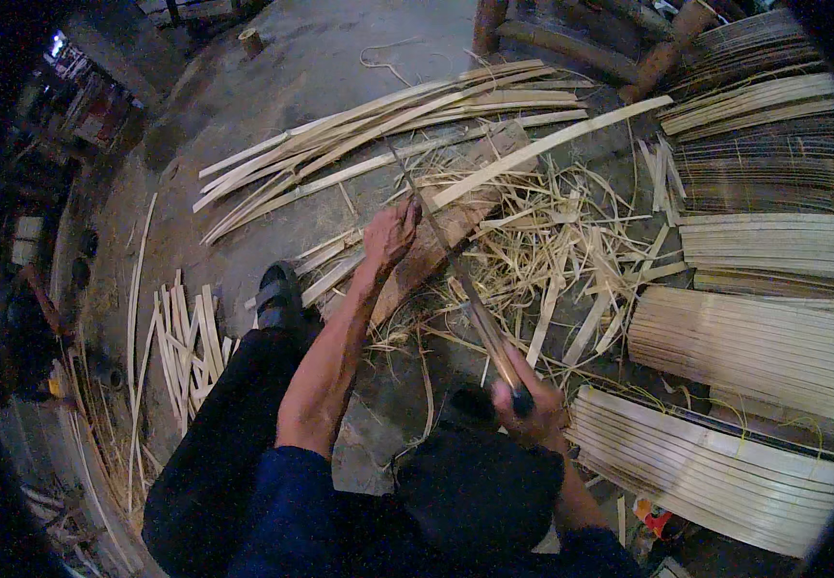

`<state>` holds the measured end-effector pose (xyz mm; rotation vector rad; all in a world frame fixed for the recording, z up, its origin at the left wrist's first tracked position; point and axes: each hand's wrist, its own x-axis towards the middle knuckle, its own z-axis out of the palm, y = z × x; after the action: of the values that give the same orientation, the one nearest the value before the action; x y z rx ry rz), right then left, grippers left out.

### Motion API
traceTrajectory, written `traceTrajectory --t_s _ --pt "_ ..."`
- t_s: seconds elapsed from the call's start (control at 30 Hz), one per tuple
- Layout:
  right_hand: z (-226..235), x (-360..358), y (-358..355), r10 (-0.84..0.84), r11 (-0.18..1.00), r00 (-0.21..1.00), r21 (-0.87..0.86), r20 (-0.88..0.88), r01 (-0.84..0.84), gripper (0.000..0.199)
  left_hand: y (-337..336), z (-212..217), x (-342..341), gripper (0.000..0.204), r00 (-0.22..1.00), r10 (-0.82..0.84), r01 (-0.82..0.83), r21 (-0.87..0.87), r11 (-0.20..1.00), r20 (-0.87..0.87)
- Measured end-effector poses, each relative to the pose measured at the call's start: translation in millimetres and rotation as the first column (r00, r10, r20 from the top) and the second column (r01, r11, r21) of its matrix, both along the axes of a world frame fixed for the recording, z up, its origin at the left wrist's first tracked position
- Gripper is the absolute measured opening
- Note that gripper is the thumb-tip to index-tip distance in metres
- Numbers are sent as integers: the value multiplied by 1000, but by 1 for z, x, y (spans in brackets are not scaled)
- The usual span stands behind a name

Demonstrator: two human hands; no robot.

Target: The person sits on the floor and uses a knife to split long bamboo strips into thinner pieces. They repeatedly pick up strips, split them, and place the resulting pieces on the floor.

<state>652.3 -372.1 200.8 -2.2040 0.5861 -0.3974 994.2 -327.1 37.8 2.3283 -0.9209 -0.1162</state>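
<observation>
Bamboo strip (542, 146) under outstretched left hand (390, 234), seemingly.

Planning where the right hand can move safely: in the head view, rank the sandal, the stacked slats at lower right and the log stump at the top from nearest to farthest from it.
From the right hand, which grips the long blade's handle:
1. Stacked slats, just to its right, at lower right.
2. Black sandal, off to its left, past the left forearm.
3. Log stump, far across the floor, at upper left.
</observation>
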Motion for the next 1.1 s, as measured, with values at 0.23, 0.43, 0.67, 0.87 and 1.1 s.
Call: traceTrajectory --t_s 0.23,0.43,0.67,0.87,1.1 --pt "-32 -4 5 -63 996 992 70 106 55 52 -5 26 -9 33 999 23 -23 9 1000 -40" --pt "-33 -3 4 -99 995 992 25 77 97 50 -7 12 -29 34 998 -17 14 62 998 57" --pt "-21 49 -7 -256 949 958 219 127 225 42 -14 40 -21 39 985 -65 67 7 998 -160" --pt "-14 -5 -5 -405 902 891 245 205 355 56 -9 57 -35 31 978 -205 210 -207 955 47" --pt "-58 -69 -25 -593 805 797 85 111 587 63 -10 92 -31 29 996 -88 87 42 995 27"
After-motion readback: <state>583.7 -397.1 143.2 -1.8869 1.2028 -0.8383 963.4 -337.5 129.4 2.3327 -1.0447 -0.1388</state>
